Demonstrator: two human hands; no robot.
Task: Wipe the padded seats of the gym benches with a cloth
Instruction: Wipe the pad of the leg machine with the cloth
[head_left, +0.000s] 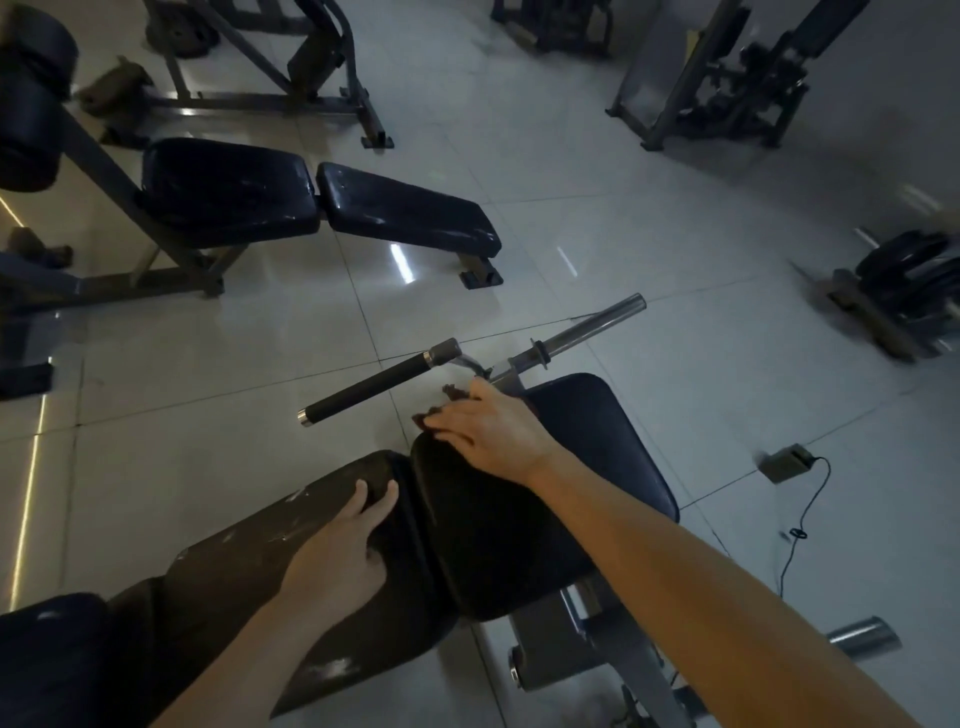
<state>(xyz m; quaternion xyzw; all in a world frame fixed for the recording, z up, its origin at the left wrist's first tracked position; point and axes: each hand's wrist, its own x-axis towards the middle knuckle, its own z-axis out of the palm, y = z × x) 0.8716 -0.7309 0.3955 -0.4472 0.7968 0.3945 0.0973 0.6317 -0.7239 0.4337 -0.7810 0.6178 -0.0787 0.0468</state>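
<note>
Under right fingers, the cloth.

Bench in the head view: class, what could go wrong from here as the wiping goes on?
1. The right hand, holding the cloth at the far edge of the seat, might knock the bar just beyond.
2. The left hand has fingers by the gap and might get pinched.

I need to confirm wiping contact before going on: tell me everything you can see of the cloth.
The cloth is dark reddish-brown and crumpled, mostly hidden under the right hand. Only two bunched bits show past the fingers, at the far end of the black seat pad, near the bench's metal bar. The hand presses it onto the pad; whether the fingers curl round it cannot be told.
</note>
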